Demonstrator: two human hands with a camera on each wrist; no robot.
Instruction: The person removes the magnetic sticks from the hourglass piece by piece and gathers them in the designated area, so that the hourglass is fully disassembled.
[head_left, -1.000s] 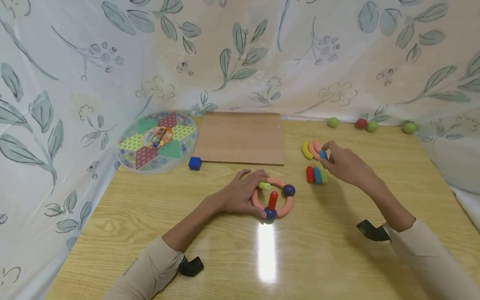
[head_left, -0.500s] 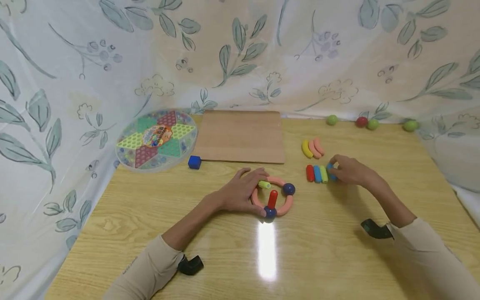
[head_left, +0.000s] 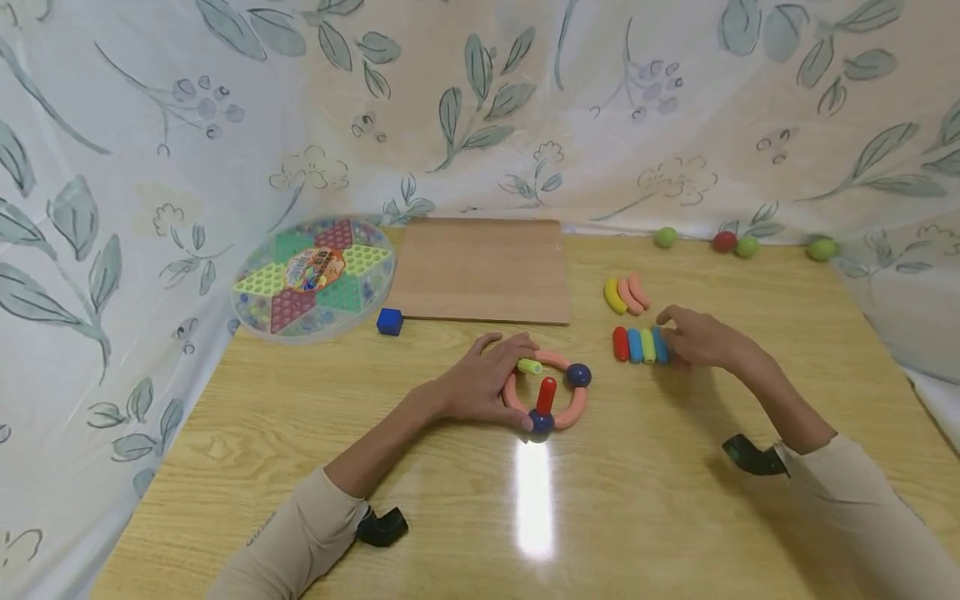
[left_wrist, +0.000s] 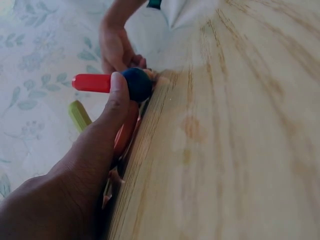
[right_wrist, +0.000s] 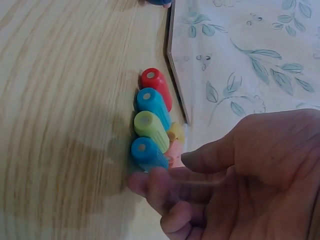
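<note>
Left hand holding a toy ring, right hand beside a row of four short sticks.
The left fingers curl around the ring's left side, thumb at its near blue ball, from which a red stick points up; a green stick juts out by the fingers. Right of the ring, the right fingers are loosely bent, the thumb apart from them, close to the row's outermost blue stick; whether they touch it I cannot tell. Behind and right of the ring lie a yellow curved stick and two pink curved sticks; behind it, a wooden board; behind and left, a blue cube.
</note>
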